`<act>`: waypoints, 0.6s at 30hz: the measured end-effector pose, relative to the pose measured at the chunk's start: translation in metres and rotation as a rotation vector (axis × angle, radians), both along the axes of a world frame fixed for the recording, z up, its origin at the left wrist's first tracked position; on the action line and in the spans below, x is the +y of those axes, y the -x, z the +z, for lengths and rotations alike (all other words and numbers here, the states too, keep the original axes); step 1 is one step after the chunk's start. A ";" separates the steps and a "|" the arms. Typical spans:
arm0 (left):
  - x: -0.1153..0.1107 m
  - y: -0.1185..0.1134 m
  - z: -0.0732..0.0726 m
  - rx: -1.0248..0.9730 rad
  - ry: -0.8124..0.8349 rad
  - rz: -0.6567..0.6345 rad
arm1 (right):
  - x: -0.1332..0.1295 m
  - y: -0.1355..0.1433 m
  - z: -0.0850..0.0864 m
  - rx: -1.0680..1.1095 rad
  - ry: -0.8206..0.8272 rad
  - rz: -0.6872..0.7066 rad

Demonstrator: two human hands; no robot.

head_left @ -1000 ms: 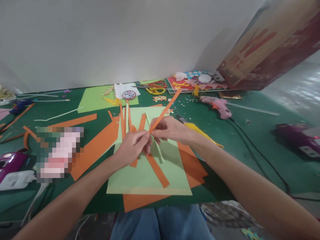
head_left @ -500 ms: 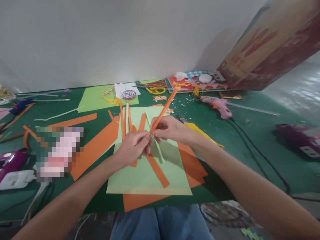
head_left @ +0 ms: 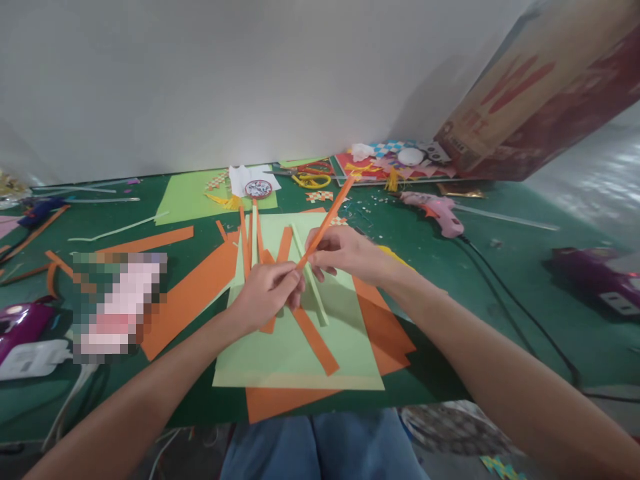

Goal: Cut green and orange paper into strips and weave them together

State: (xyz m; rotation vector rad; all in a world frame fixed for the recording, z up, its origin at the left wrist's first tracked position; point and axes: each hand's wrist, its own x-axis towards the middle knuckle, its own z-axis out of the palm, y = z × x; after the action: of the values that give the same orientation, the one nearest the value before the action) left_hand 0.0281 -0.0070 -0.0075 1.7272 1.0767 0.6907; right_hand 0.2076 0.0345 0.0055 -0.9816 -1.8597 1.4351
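Observation:
Between my two hands an orange paper strip (head_left: 333,211) slants up and away to the right. My left hand (head_left: 270,287) is closed, its thumb and forefinger pinching the strip's lower end. My right hand (head_left: 345,252) is also closed on the strip just above, with thumb and fingers along it. Below them lies a light green paper sheet (head_left: 300,363), with a loose orange strip (head_left: 316,341) and a thin pale green strip (head_left: 319,303) on top. More orange strips (head_left: 284,245) lie beyond my left hand.
A pink glue gun (head_left: 440,212) with a black cord rests at the right. Yellow-handled scissors (head_left: 313,181) and a round patterned piece (head_left: 259,189) lie at the back. Orange paper (head_left: 193,293) and a blurred-out device (head_left: 120,307) are at the left. A large bag (head_left: 545,93) stands back right.
My right hand has shifted slightly to the right along the orange strip, covering more of the yellow-handled tool beside it. My left hand keeps its place.

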 end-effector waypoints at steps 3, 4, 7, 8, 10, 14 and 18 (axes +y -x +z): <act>-0.001 -0.001 0.002 -0.004 0.016 0.031 | -0.002 0.003 0.000 0.058 0.039 0.058; -0.001 -0.002 0.003 -0.004 0.012 0.039 | -0.003 0.004 -0.001 0.065 0.050 0.071; -0.002 -0.002 0.005 0.007 -0.003 0.042 | -0.003 0.007 -0.002 0.053 0.061 0.083; -0.002 -0.003 0.005 0.010 -0.004 0.039 | -0.003 0.007 -0.003 0.051 0.059 0.085; -0.002 -0.003 0.004 0.003 -0.005 0.034 | -0.002 0.007 -0.004 0.051 0.053 0.099; -0.001 -0.002 0.004 -0.006 -0.011 0.024 | -0.001 0.004 -0.002 0.053 0.049 0.069; -0.001 -0.001 0.003 0.006 -0.027 0.015 | -0.002 0.002 0.003 0.030 0.021 0.032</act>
State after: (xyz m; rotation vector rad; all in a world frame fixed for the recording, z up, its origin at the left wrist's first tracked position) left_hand 0.0288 -0.0082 -0.0044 1.7468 1.0899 0.7124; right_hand 0.2058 0.0329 0.0082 -0.9391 -1.8497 1.4827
